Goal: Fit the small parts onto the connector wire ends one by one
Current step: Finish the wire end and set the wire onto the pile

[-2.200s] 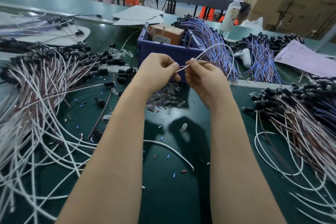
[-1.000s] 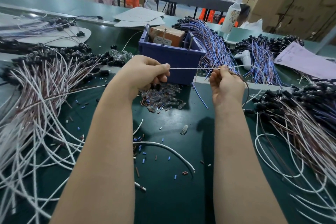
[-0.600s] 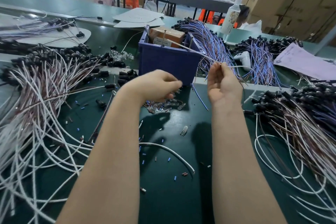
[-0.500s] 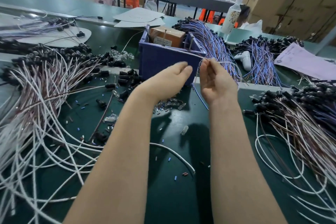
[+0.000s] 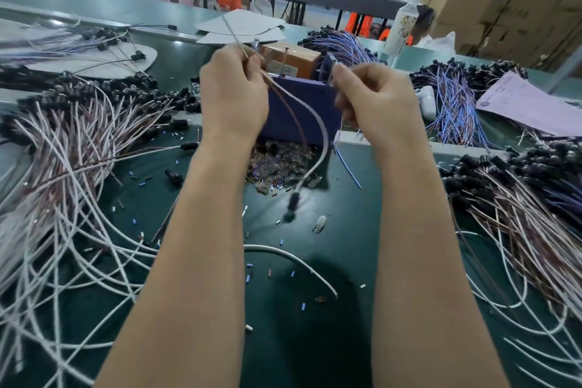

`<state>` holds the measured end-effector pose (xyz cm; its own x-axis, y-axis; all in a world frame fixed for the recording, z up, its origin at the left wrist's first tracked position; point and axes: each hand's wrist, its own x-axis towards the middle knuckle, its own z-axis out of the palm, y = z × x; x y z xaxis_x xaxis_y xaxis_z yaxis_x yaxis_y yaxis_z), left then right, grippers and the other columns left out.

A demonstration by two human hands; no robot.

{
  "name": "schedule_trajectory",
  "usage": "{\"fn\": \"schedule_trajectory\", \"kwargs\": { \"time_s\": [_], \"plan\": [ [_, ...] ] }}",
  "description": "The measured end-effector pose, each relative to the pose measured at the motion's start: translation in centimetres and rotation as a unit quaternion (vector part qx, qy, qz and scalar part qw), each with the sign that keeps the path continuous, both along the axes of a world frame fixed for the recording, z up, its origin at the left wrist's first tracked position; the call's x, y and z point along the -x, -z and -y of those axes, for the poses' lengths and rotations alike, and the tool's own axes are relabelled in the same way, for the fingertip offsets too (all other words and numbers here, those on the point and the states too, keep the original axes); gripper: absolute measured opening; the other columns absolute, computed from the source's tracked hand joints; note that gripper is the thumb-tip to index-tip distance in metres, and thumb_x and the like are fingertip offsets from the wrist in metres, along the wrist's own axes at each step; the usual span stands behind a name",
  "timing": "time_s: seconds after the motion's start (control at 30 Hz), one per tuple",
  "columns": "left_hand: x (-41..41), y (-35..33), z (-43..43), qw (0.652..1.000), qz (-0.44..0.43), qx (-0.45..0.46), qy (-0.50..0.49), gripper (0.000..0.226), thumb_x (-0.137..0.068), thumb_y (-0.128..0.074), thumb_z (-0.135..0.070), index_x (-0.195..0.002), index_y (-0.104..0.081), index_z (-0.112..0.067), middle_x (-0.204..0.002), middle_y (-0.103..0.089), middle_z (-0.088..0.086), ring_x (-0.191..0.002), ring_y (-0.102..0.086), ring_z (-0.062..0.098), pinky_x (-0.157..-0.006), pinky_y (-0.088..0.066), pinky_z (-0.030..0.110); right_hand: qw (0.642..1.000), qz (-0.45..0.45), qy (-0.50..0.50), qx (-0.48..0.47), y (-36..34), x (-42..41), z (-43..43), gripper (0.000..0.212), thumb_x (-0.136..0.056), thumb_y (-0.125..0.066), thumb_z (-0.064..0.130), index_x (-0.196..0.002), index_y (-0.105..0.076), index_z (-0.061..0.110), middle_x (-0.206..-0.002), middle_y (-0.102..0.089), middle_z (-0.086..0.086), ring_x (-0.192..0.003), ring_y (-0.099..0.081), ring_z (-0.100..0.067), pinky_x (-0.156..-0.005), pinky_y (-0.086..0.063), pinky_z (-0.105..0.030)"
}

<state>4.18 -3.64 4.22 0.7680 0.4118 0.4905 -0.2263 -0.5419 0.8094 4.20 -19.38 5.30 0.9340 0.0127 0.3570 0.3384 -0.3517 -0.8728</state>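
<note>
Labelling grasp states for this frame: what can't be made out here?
Head view only:
- Left hand: its fingertips are hidden behind the back of the hand, so its grip on the wire is unseen.
- Right hand: whether the curled fingers hold a small part is too small and partly hidden.
- Connector dangling at the wire's end: motion-blurred.
- Blue bin: contents mostly hidden by both hands.

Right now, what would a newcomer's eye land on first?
Two raised hands at centre: the left-hand grip holds a wire whose black connector dangles; the right-hand grip pinches a small blurred piece. Wire heaps flank them on the green table: left heap, right heap.
</note>
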Motion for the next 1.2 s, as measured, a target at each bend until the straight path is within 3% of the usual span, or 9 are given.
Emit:
{"fn": "schedule_trajectory", "kwargs": {
  "time_s": [0.1, 0.17, 0.3, 0.5, 0.6, 0.7, 0.83, 1.1, 1.2],
  "plan": [
    [0.4, -0.9, 0.2, 1.000, 0.021, -0.018, 0.009, 0.020, -0.099, -0.047, -0.014, -0.105, -0.064, -0.007, -0.093, -0.067, 0.003, -0.083, -0.065, 0.014, -0.079, -0.051, 0.022, 0.987, 0.064, -0.040, 0.143, 0.0, 0.0, -1.3, 0.019, -0.093, -0.058, 0.032, -0.108, -0.065, 0.025, -0.093, -0.065, 0.013, -0.070, -0.051, 0.007, -0.070, -0.045, -0.017],
    [0.6, -1.1, 0.8, 0.998, 0.031, 0.000, 0.046, 0.013, -0.098, -0.050, -0.013, -0.103, -0.061, -0.008, -0.091, -0.066, 0.002, -0.082, -0.066, 0.014, -0.079, -0.053, 0.022, 0.978, 0.035, -0.064, 0.196, 1.0, 0.0, -2.3, 0.018, -0.094, -0.057, 0.027, -0.108, -0.067, 0.020, -0.086, -0.064, 0.010, -0.065, -0.048, 0.008, -0.063, -0.038, -0.014],
    [0.5, -0.3, 1.3, 0.992, -0.008, 0.062, 0.112, 0.017, -0.092, -0.060, -0.015, -0.106, -0.062, -0.006, -0.096, -0.071, 0.008, -0.089, -0.068, 0.018, -0.089, -0.053, 0.036, 0.984, 0.032, -0.056, 0.168, 2.1, -0.5, -2.8, 0.023, -0.095, -0.055, 0.018, -0.074, -0.062, 0.021, -0.058, -0.059, 0.011, -0.046, -0.047, 0.006, -0.049, -0.031, -0.010],
    [-0.1, 1.2, 1.9, 0.977, -0.120, 0.031, 0.175, 0.013, -0.092, -0.059, -0.016, -0.095, -0.070, -0.011, -0.093, -0.071, 0.010, -0.090, -0.064, 0.022, -0.088, -0.050, 0.032, 0.984, 0.002, -0.046, 0.171, 2.7, -0.9, -1.9, 0.036, -0.093, -0.054, 0.016, -0.059, -0.063, 0.022, -0.054, -0.061, 0.004, -0.051, -0.049, -0.009, -0.058, -0.040, -0.027],
    [-0.5, 1.3, 2.3, 0.981, -0.129, 0.030, 0.144, 0.010, -0.094, -0.055, -0.018, -0.091, -0.064, -0.016, -0.087, -0.066, 0.004, -0.078, -0.058, 0.015, -0.075, -0.045, 0.024, 0.984, -0.048, -0.057, 0.165, 2.7, -0.9, -1.7, 0.034, -0.097, -0.051, 0.023, -0.067, -0.068, 0.018, -0.046, -0.059, 0.012, -0.046, -0.051, -0.006, -0.056, -0.045, -0.026],
    [-1.0, 1.6, 2.0, 0.990, -0.116, 0.054, 0.055, 0.013, -0.098, -0.046, -0.017, -0.101, -0.058, -0.015, -0.092, -0.069, 0.002, -0.079, -0.060, 0.012, -0.076, -0.043, 0.024, 0.975, -0.085, -0.028, 0.202, 2.8, -1.2, -1.3, 0.028, -0.097, -0.050, 0.024, -0.087, -0.073, 0.012, -0.064, -0.062, 0.007, -0.055, -0.051, -0.006, -0.066, -0.048, -0.029],
    [-1.0, 1.9, 1.1, 0.992, -0.088, 0.089, -0.014, 0.009, -0.101, -0.039, -0.018, -0.098, -0.048, -0.017, -0.072, -0.064, -0.007, -0.061, -0.053, 0.002, -0.061, -0.038, 0.021, 0.964, -0.220, -0.104, 0.111, 2.4, -0.5, -0.5, 0.010, -0.092, -0.051, 0.000, -0.098, -0.058, 0.002, -0.061, -0.065, -0.007, -0.045, -0.060, -0.009, -0.046, -0.050, -0.020],
    [-0.9, 2.3, 2.8, 0.939, -0.187, 0.230, 0.174, 0.023, -0.102, -0.036, -0.012, -0.082, -0.047, -0.014, -0.082, -0.068, 0.007, -0.038, -0.043, 0.005, -0.042, -0.039, 0.017, 0.885, -0.327, -0.280, 0.177, 3.2, 0.4, -2.1, 0.011, -0.096, -0.047, 0.001, -0.086, -0.049, 0.006, -0.068, -0.069, -0.011, -0.055, -0.068, -0.014, -0.054, -0.056, -0.020],
    [-0.9, 2.7, 2.4, 0.935, -0.191, 0.237, 0.182, 0.023, -0.102, -0.037, -0.012, -0.082, -0.048, -0.014, -0.073, -0.064, 0.001, -0.042, -0.039, 0.006, -0.048, -0.036, 0.021, 0.912, -0.310, -0.237, 0.127, 3.7, -0.2, -1.7, 0.010, -0.096, -0.052, 0.012, -0.089, -0.056, 0.007, -0.075, -0.068, -0.012, -0.057, -0.067, -0.014, -0.058, -0.058, -0.022]
  ]
}}
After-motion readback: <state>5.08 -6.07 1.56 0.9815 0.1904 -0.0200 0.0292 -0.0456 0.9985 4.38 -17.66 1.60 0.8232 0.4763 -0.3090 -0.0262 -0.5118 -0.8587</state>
